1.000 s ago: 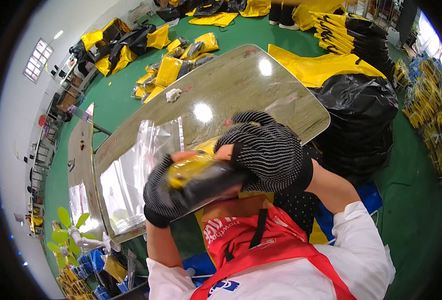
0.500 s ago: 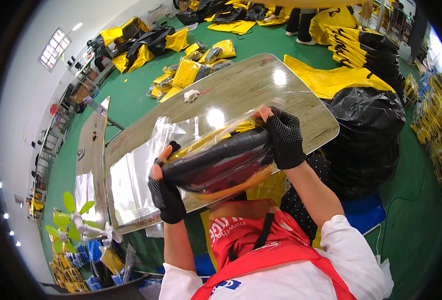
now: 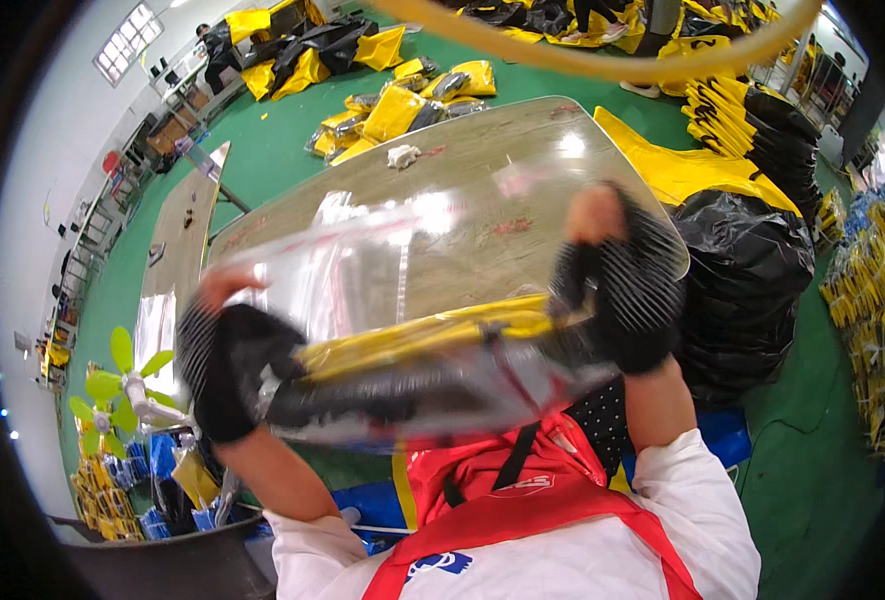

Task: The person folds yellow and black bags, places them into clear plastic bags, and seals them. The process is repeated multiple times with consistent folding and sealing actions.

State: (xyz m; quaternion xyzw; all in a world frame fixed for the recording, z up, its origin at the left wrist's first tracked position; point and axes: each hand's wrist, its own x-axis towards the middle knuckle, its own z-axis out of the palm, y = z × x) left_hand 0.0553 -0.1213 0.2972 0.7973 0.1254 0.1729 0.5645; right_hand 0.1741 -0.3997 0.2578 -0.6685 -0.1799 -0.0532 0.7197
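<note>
Between my two hands, above the table's near edge, a folded yellow-and-black bundle (image 3: 433, 340) lies in a clear plastic bag (image 3: 403, 225). Its yellow side is toward the table and its black side toward me. My left hand (image 3: 238, 360), in a black fingerless glove, grips the bag's left end. At the right end my right hand (image 3: 623, 290), gloved the same way with pale grip dots, holds the bag. The loose clear film stretches between my raised thumbs. Motion blurs both hands, and the ends of the bundle are partly hidden behind them.
Flat clear bags lie on the wooden-topped table (image 3: 503, 150), near a crumpled white scrap (image 3: 403, 156). A large black sack (image 3: 738, 290) stands at the right. Packed yellow bundles (image 3: 398, 112) lie on the green floor beyond. A green-bladed fan (image 3: 133, 385) is at lower left.
My hands have moved farther apart and the bag has come closer to me. The bundle has turned, showing more yellow on top, and the clear film is now spread between the thumbs.
</note>
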